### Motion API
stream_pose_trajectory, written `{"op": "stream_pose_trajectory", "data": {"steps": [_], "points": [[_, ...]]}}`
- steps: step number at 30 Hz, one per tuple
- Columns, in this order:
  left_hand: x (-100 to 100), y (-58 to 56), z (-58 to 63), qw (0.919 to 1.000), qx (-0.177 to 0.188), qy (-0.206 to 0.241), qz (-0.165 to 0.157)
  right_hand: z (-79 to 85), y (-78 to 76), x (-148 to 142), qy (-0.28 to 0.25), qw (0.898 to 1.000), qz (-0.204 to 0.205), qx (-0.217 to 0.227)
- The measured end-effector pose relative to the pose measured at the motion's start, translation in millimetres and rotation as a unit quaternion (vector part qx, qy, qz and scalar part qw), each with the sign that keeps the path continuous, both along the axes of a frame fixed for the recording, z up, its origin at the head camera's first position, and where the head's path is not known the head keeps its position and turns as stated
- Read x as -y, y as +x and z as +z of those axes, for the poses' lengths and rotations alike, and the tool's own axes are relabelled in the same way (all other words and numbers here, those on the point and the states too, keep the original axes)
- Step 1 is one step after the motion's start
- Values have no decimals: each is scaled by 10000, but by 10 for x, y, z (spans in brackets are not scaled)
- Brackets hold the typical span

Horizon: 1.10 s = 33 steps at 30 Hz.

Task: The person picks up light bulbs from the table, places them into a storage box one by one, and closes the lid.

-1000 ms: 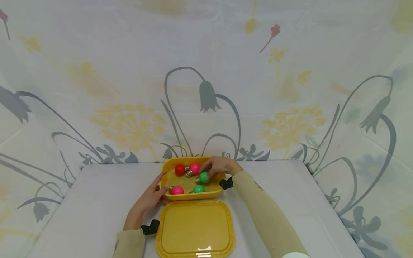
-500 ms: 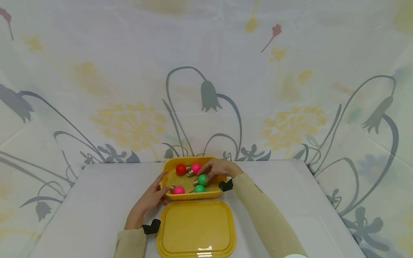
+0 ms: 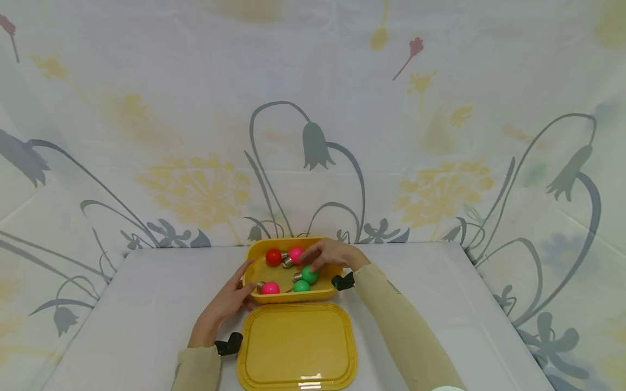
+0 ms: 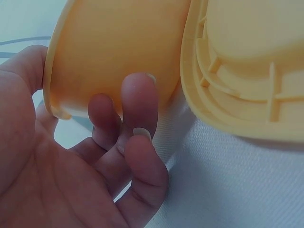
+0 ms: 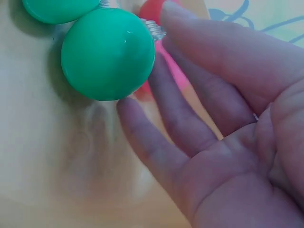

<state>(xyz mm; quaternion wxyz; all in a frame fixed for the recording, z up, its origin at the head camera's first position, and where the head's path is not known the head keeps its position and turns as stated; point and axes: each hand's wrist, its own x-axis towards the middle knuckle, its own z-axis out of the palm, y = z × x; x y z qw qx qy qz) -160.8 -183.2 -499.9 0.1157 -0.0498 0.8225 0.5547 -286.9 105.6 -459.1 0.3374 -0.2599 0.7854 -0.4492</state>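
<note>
In the head view, my right hand (image 3: 332,253) is over the right part of a yellow plastic box (image 3: 323,296), just above a green light bulb (image 3: 310,274). In the right wrist view, its fingers are apart beside the green round bulb (image 5: 107,54), fingertips close to or touching it, the thumb clear of it. My left hand (image 3: 229,301) holds the box's left side at the rim. In the left wrist view, several curled fingers (image 4: 138,102) lie outside the box wall (image 4: 118,42). A second green bulb (image 3: 301,285) lies beside the first.
Also in the box are a red bulb (image 3: 273,257), a pink bulb (image 3: 295,254) at the back and another pink bulb (image 3: 270,288) at the front left. A yellow lid (image 3: 296,347) lies in front of the box on the white table (image 3: 146,315). Patterned cloth (image 3: 313,81) stands behind.
The green bulb pinched by my right hand has come down into the box next to the other green bulb. My right fingers have loosened from it. The left hand stays at the box.
</note>
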Motion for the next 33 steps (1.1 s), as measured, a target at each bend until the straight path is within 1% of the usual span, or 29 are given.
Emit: {"op": "stream_pose_trajectory", "data": {"steps": [6, 13, 22, 29, 33], "points": [[0, 2, 13, 10000, 21, -29, 24, -3, -3, -19, -243, 9996, -81, -107], [2, 2, 5, 10000, 45, -61, 53, -22, -6, -33, -536, 9983, -234, 8], [-1, 4, -7, 10000, 32, -47, 57, 17, 42, -23, -995, 9941, -398, 136], [-14, -1, -10, 10000, -12, -18, 39, 24, 49, -49, -977, 9945, -364, -25], [-16, 0, -11, 10000, -30, -34, 24, 29, 48, -73, -925, 9947, -429, -111]]}}
